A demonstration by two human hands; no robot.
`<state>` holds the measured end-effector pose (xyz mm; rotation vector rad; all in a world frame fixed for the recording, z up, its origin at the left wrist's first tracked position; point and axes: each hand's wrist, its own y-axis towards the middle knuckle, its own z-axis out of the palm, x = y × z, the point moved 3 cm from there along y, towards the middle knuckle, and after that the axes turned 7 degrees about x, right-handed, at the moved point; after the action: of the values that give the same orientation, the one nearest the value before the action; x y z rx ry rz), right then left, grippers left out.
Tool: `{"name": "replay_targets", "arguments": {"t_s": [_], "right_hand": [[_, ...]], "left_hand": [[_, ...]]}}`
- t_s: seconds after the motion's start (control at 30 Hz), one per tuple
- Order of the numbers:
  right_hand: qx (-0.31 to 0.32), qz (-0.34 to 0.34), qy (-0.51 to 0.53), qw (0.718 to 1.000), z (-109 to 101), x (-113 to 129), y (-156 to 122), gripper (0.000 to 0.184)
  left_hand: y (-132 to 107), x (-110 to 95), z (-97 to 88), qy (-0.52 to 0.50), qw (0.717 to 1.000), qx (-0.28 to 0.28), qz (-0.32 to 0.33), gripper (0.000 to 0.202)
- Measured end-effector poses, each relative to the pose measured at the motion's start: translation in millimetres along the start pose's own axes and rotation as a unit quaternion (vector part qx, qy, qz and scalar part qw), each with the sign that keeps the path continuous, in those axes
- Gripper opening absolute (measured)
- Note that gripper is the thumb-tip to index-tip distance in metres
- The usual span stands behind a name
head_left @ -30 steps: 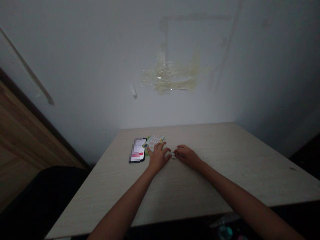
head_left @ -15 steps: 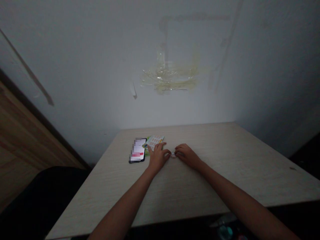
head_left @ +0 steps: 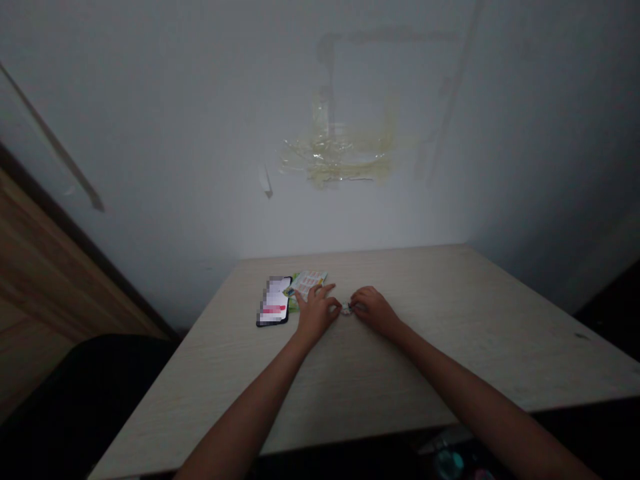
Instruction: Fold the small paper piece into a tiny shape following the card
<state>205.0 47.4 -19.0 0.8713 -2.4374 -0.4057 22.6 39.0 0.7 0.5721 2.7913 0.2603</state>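
A tiny whitish object [head_left: 345,309] rests on the pale wooden table [head_left: 390,400], too small to name. My left hand [head_left: 316,310] pinches its left side between thumb and forefinger, the other fingers stretched out over a printed leaflet [head_left: 309,283]. From the right, my right hand [head_left: 374,309] has its fingertips closed at the object's other side, and something small and dark shows at those fingertips. Left of the leaflet lies a phone [head_left: 274,303] with its screen lit and partly blurred out.
Behind the table rises a grey wall [head_left: 215,133] with yellowed clear tape [head_left: 350,157] on it. A dark chair-like shape [head_left: 100,393] stands at the left, beside a wooden panel [head_left: 30,267]. Below the front edge, a teal item [head_left: 450,463] shows dimly.
Both hands stay almost in place around the tiny object, with only slight finger movement. The whole view has shifted a little.
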Motion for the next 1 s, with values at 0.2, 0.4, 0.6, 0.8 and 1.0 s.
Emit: {"name": "replay_targets", "arguments": {"t_s": [0.2, 0.4, 0.6, 0.8, 1.0], "right_hand": [[0.009, 0.019, 0.011, 1.000, 0.4, -2.3, 0.9, 0.009], [0.007, 0.032, 0.019, 0.999, -1.7, -1.6, -0.2, 0.011], [0.017, 0.049, 0.018, 0.998, -3.2, 0.4, -0.1, 0.011], [0.024, 0.055, 0.008, 0.998, -2.6, 0.4, -0.4, 0.013], [0.027, 0.055, 0.003, 0.998, -3.6, 2.4, -1.2, 0.014]], "left_hand": [[0.6, -2.9, -2.0, 0.012, 1.000, 0.011, 0.011, 0.010], [-0.4, -4.3, -2.4, 0.009, 1.000, 0.024, -0.003, 0.010], [-2.0, -4.1, -1.8, 0.003, 1.000, 0.022, -0.006, 0.012], [-2.0, -3.7, -0.4, 0.012, 1.000, 0.017, -0.005, 0.014], [-2.6, -2.9, 0.7, 0.010, 1.000, 0.021, -0.001, 0.018]]}}
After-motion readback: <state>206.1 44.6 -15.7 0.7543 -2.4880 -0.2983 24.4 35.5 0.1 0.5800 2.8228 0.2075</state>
